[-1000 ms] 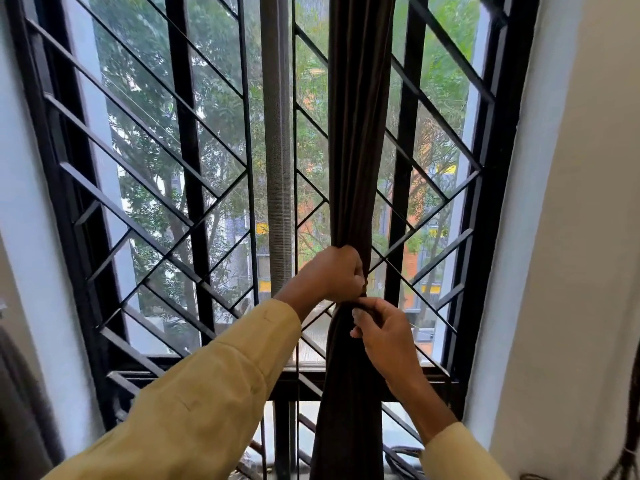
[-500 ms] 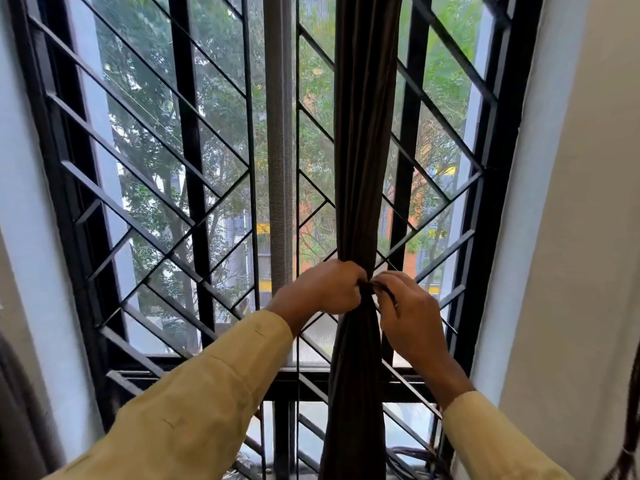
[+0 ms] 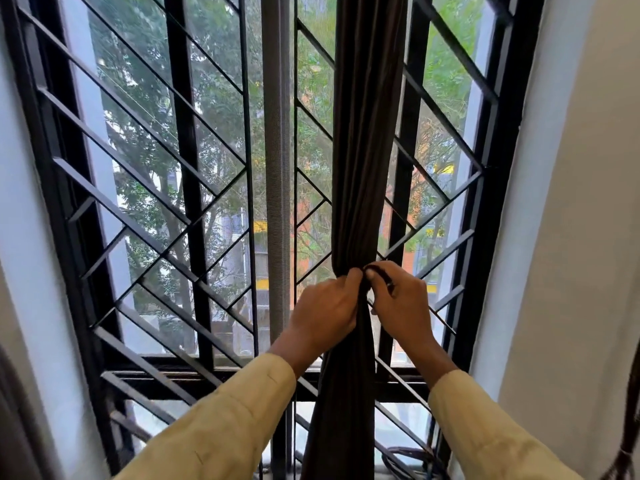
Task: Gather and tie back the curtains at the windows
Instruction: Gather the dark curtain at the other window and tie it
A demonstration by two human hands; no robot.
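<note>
Dark brown fabric curtain (image 3: 367, 168) already bunched mid-window. Your left hand (image 3: 325, 308) fisted around gather; right hand (image 3: 401, 303) pinching thin dark tie (image 3: 381, 276) there. Knot unfinished; other curtains unseen.

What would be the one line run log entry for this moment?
stage: tying | brown curtain: gathered into one bunch | left hand: gripping bunch | right hand: holding dark tie | knot: cannot tell

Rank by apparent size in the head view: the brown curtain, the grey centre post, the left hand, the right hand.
1. Brown curtain
2. Grey centre post
3. Left hand and right hand: look alike, unranked.
</note>
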